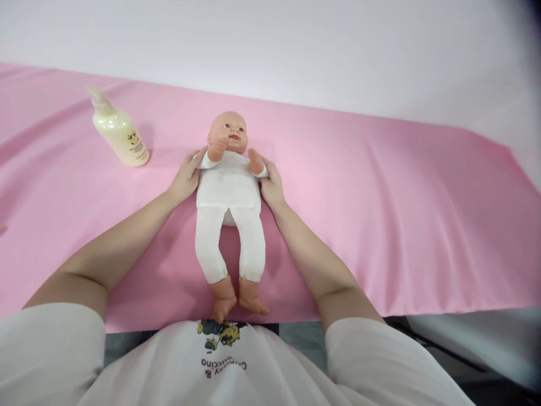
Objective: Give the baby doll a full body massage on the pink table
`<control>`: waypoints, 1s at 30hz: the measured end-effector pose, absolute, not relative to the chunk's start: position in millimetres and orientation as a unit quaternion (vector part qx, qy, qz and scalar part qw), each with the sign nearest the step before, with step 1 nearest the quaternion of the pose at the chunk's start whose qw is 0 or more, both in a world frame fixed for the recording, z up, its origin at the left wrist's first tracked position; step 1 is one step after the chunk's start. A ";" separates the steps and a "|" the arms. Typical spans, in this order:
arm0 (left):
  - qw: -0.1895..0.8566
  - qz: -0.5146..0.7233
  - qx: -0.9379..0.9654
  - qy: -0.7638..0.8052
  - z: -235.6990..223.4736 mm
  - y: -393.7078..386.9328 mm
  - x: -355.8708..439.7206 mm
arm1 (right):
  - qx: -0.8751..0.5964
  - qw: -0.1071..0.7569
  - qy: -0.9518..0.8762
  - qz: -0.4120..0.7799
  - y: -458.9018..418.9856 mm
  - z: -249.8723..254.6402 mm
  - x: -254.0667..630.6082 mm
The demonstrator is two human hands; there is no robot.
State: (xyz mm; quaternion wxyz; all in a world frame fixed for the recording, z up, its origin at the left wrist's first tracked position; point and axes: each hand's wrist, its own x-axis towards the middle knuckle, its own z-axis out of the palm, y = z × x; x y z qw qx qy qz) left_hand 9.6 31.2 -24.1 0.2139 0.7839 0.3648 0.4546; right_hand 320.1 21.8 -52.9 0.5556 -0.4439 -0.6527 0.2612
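Note:
A baby doll (229,180) in a white top and white trousers lies face up on the pink cloth, its bare feet toward me. My left hand (187,173) grips the doll's side at the upper arm, fingers partly behind it. On the other side my right hand (271,181) holds the doll below its raised forearm, with most of the fingers hidden behind the body. The doll's head points away from me and both its forearms are bent up.
A cream pump bottle (120,134) with a printed label stands left of the doll. Pink cloth (338,197) with folds at the right covers the table. Behind it rises a white surface (296,51). A small skin-toned bit (3,229) shows at the left edge.

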 end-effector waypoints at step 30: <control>0.304 0.544 0.627 0.467 -52.6 52.5 -1.4 | -0.478 0.670 -0.399 0.405 33.0 -65.7 321.6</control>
